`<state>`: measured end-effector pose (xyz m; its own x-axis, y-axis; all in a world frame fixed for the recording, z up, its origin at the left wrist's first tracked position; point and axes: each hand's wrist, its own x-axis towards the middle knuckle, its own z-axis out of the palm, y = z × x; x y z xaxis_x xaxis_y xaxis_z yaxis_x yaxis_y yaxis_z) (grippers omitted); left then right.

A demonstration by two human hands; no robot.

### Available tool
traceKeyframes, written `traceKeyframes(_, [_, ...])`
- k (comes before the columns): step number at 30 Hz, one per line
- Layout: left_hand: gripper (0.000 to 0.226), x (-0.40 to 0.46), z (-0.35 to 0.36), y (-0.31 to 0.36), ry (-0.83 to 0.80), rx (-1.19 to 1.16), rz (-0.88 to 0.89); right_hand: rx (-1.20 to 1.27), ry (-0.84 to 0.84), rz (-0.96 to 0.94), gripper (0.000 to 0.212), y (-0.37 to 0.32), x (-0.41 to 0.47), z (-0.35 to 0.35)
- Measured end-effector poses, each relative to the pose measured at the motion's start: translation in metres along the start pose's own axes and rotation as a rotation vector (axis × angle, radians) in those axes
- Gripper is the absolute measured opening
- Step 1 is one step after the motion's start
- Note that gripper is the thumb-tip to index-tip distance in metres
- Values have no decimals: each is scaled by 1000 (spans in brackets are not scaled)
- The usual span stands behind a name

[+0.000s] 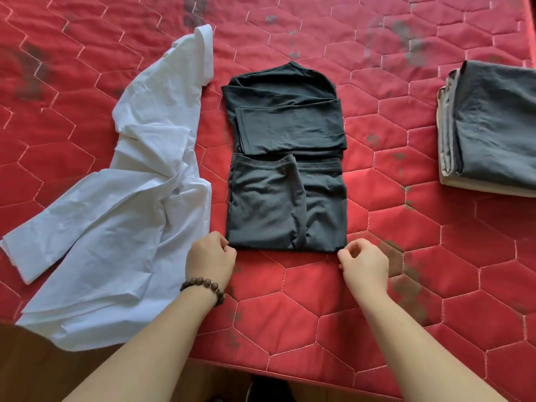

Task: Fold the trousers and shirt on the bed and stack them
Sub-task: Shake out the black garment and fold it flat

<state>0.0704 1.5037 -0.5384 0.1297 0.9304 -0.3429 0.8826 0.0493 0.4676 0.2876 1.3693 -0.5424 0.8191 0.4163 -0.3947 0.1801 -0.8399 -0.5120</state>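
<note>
A black shirt [285, 158] lies partly folded in a long strip in the middle of the red quilted bed [290, 309], collar at the far end. My left hand [210, 261], with a bead bracelet on the wrist, pinches its near left corner. My right hand [364, 264] pinches the near right corner. A white shirt [124, 204] lies crumpled and unfolded to the left, its hem hanging over the bed's front edge. Folded grey trousers [493, 123] sit at the far right on top of a folded beige garment [464, 185].
The bed's front edge [290, 375] runs close to me, with brown floor below it at the lower left. Bare mattress lies between the black shirt and the stack on the right.
</note>
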Motion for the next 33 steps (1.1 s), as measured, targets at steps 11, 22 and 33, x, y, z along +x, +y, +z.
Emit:
traceKeyframes(11, [4,-4,-4,-17,-3,-26,54,-136,-35,-80,9,10,1,-14])
traceKeyframes(22, [27,79,10,43,106,-50,34,-226,50,-259,34,-66,72,14])
traceKeyframes(33, [16,92,15,42,272,-199,11,-201,247,-189,27,-70,92,22])
